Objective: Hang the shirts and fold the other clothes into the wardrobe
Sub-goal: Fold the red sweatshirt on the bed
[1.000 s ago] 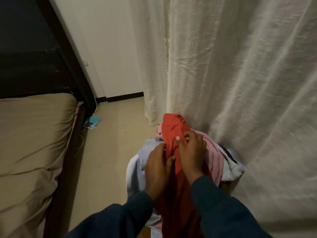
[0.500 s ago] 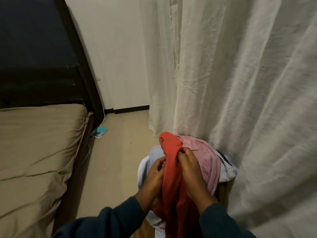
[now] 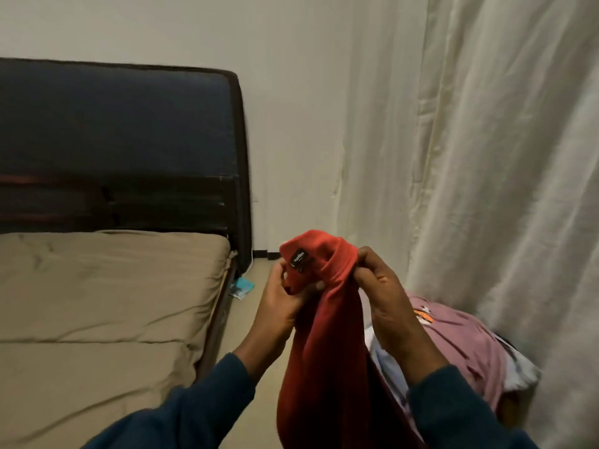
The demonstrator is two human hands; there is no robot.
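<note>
A red garment [image 3: 327, 345] with a black label at its collar hangs between my hands, lifted above the floor. My left hand [image 3: 281, 298] grips its top edge on the left. My right hand [image 3: 385, 293] pinches the top edge on the right. Below and to the right lies a pile of clothes with a pink garment [image 3: 460, 341] on top and pale blue and white pieces [image 3: 522, 371] under it. What the pile rests on is hidden.
A bed with a tan cover [image 3: 103, 312] and a dark headboard [image 3: 123, 140] fills the left. A white curtain [image 3: 486, 157] hangs on the right, close to the pile. A small blue packet [image 3: 242, 286] lies on the beige floor beside the bed.
Both hands have lifted the red garment up off the pile and turned left towards the bed. The collar label now shows.
</note>
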